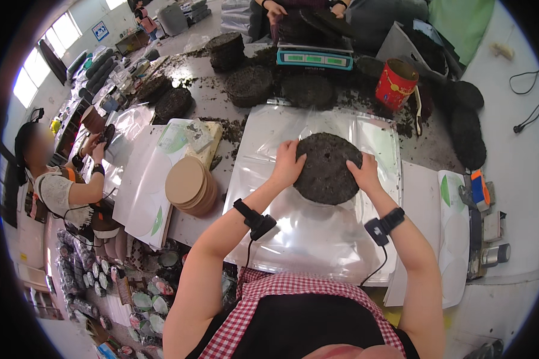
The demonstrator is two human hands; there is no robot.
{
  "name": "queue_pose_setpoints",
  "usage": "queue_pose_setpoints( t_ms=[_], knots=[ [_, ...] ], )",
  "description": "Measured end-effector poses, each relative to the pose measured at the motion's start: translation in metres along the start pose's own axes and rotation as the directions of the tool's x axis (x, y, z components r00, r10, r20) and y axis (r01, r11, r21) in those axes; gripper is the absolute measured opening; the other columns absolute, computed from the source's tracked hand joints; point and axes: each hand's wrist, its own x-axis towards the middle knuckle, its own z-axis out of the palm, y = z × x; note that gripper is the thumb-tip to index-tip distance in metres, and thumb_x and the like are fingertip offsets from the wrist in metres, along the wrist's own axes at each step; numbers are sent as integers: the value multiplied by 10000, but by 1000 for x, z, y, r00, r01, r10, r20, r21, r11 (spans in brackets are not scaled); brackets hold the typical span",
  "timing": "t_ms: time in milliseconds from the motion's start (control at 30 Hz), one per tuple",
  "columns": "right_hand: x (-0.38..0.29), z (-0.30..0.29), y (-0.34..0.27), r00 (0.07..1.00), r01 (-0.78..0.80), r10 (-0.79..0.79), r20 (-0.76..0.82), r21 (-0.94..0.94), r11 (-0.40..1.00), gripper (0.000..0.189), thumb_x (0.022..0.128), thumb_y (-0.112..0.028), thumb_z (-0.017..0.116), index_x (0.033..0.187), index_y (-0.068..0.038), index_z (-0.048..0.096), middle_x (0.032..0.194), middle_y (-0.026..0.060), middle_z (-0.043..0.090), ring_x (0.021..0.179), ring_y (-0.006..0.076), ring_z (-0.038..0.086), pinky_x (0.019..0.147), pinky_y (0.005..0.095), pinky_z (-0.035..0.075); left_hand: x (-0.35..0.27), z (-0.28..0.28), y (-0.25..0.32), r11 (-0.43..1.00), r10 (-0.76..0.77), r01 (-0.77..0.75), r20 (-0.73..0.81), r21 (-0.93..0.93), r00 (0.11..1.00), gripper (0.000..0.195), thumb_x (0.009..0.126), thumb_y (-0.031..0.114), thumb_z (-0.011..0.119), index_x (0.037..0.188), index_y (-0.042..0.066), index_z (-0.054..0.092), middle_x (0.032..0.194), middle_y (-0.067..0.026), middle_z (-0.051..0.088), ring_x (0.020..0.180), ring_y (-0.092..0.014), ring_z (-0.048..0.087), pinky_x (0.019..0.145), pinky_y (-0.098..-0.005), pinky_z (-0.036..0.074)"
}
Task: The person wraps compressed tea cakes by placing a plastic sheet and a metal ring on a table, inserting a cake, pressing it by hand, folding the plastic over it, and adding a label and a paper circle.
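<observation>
Both my hands hold a round, dark pressed cake (328, 172) that looks like dried seaweed. My left hand (290, 162) grips its left edge, thumb on top. On the opposite edge, my right hand (364, 171) has its thumb on the upper face too. Beneath the cake lies a stack of clear plastic sheets or bags (269, 179), shiny with reflections. I cannot tell whether the cake rests on the plastic or is slightly raised. To the left of my left forearm stands a stack of round brown cardboard discs (186, 181).
Beyond the plastic are dark cakes (249, 85), a teal digital scale (314, 59) with another person's hands above it, and a red tin (396, 85) beside a brush (418, 112). Label sheets (453, 242) and an orange-blue tape dispenser (479, 190) lie right. A co-worker (72, 188) is at left.
</observation>
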Motion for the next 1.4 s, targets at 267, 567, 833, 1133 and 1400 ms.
queue_pose_setpoints(
  t_ms=[267, 567, 833, 1133, 1400],
  knots=[
    [7, -83, -84, 753, 525, -451, 480, -25, 850, 1089, 637, -384, 822, 1403, 110, 225, 1490, 300, 158, 1394, 389, 208, 1137, 373, 249, 45, -53, 58, 783, 437, -622, 705, 8, 558, 1093, 696, 457, 766, 1424, -101, 171, 1519, -265, 109, 1426, -388, 92, 1155, -414, 194],
    [58, -9, -52, 464, 503, -251, 850, -19, 864, 1232, 493, -380, 890, 1339, 207, 214, 1461, 375, 131, 1359, 454, 248, 1115, 358, 296, 62, 8, 24, 868, 48, -481, 943, 123, 329, 1206, 619, 465, 816, 1369, -201, 148, 1476, -367, 67, 1409, -451, 73, 1145, -403, 226],
    [39, 23, -29, 605, 641, -317, 731, -210, 738, 1205, 456, -355, 886, 1338, 187, 270, 1463, 365, 144, 1386, 424, 199, 1153, 366, 210, 36, 42, 9, 679, 12, -649, 878, 345, 479, 1194, 578, 495, 811, 1368, -188, 231, 1464, -370, 135, 1392, -472, 141, 1103, -458, 291],
    [2, 33, -53, 676, 633, -227, 701, -395, 666, 1261, 362, -280, 922, 1345, 175, 276, 1483, 337, 127, 1402, 414, 161, 1149, 396, 213, -8, 70, -33, 570, 235, -671, 689, 474, 685, 908, 697, 321, 728, 1326, -185, 311, 1413, -400, 234, 1366, -473, 236, 1008, -471, 415],
    [33, -28, -78, 782, 608, -612, 118, 70, 791, 370, 772, -156, 666, 1120, -39, 615, 1144, 157, 608, 1048, 350, 551, 934, 400, 427, 42, -7, 32, 792, 461, -559, 358, 247, 812, 528, 795, 137, 606, 1288, 4, 470, 1306, -167, 498, 1222, -357, 451, 1013, -448, 373]
  ],
)
